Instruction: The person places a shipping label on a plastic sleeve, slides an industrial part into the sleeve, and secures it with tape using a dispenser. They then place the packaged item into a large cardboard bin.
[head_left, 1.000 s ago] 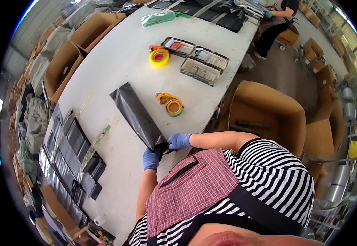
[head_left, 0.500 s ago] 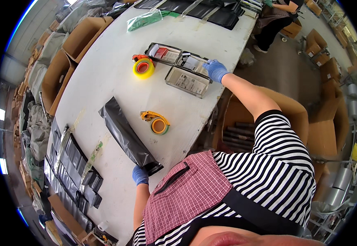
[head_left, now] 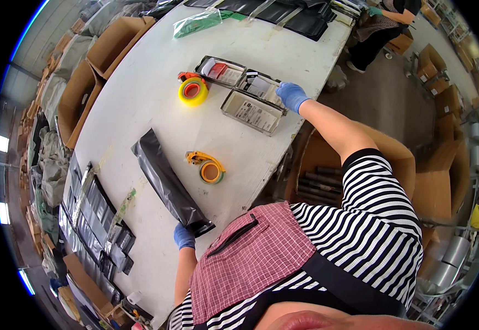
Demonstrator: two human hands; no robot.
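A long black plastic bag point(head_left: 168, 184) lies slanted on the white table point(head_left: 140, 93). My left hand point(head_left: 184, 237), in a blue glove, grips the bag's near open end. My right hand point(head_left: 291, 95), also gloved in blue, reaches far forward and rests on flat clear-wrapped packs point(head_left: 252, 111) lying side by side near the table's right edge. Whether its fingers hold a pack is not clear. An orange tape dispenser point(head_left: 208, 166) sits between the bag and the packs.
A yellow tape roll point(head_left: 193, 91) sits left of the packs. Black bags point(head_left: 93, 220) are stacked along the table's left side. Open cardboard boxes point(head_left: 80, 102) stand to the left, another box point(head_left: 327, 170) at my right. Another person point(head_left: 385, 16) works at the far end.
My right hand left the bag's near end and stretched forward to the clear-wrapped packs. My left hand stayed on the bag. The view shifted forward.
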